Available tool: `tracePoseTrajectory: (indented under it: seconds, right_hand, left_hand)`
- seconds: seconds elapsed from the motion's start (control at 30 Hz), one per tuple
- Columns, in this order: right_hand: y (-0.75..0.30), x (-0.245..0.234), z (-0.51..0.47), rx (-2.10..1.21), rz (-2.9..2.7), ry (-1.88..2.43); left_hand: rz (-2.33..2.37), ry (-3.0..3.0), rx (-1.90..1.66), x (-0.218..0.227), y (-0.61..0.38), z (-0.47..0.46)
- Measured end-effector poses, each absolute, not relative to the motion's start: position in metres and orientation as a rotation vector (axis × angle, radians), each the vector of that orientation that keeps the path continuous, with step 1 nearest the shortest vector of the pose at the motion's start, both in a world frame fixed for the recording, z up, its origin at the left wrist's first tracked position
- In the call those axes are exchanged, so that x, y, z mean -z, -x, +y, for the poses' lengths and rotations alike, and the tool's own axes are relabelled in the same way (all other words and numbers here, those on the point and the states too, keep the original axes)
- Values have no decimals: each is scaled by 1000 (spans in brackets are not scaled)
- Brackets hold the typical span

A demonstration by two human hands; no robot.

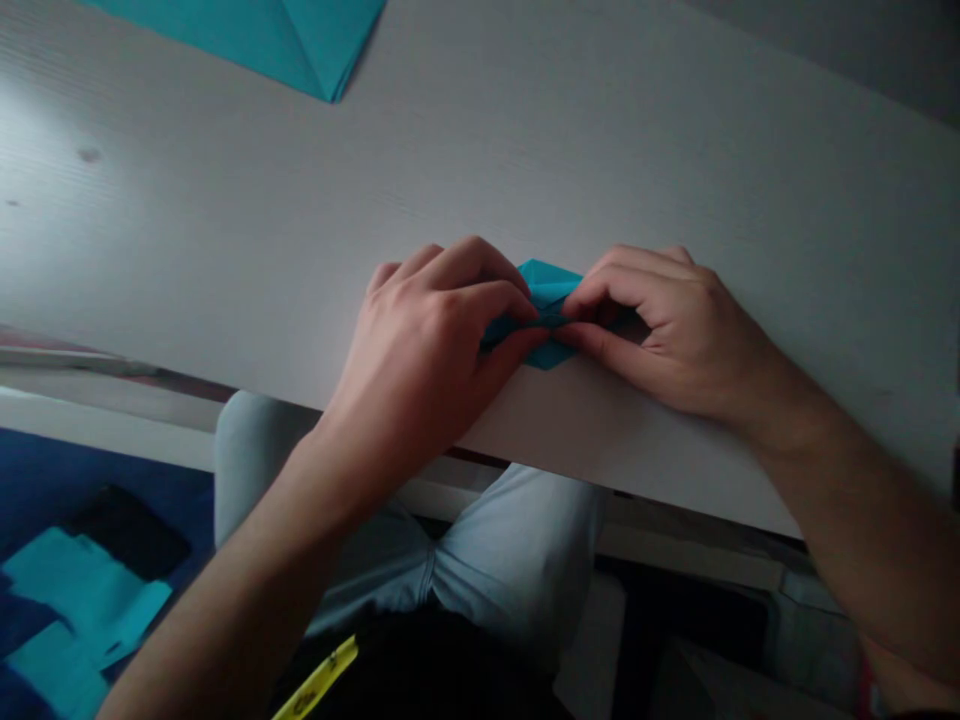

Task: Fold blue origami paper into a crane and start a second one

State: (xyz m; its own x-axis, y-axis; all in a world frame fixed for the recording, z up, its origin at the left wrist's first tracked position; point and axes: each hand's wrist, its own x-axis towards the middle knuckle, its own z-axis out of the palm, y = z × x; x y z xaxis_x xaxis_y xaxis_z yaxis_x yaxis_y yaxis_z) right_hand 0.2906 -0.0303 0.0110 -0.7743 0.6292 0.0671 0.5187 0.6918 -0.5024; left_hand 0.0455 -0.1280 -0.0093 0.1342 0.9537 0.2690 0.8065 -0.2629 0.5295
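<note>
A small folded piece of teal paper (551,284) lies near the front edge of the table, between my two hands. My left hand (442,330) pinches its left side between thumb and fingertips. From the other side, my right hand (660,320) pinches the paper with thumb and index finger, close to the left fingertips. Folded flaps show above and below the pinched middle. The fingers cover much of the paper, so its full shape is hidden.
A larger folded teal sheet (300,45) rests at the top left of the pale table (225,220). Below the table edge, cut teal paper pieces (90,600) and a dark flat object (131,530) lie on a blue surface. My legs (517,560) are under the edge.
</note>
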Motion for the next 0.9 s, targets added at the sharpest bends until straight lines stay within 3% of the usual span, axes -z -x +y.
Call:
tracePoseTrajectory:
  seconds: [0.4,0.9]
  right_hand:
    - [-298,-4,-21,-795,-2543,816]
    - [-293,-6,-32,-670,-2596,980]
  left_hand:
    - [1688,-2099,-902,6,-44,-130]
    - [1802,-1941,-980,8,-57,-131]
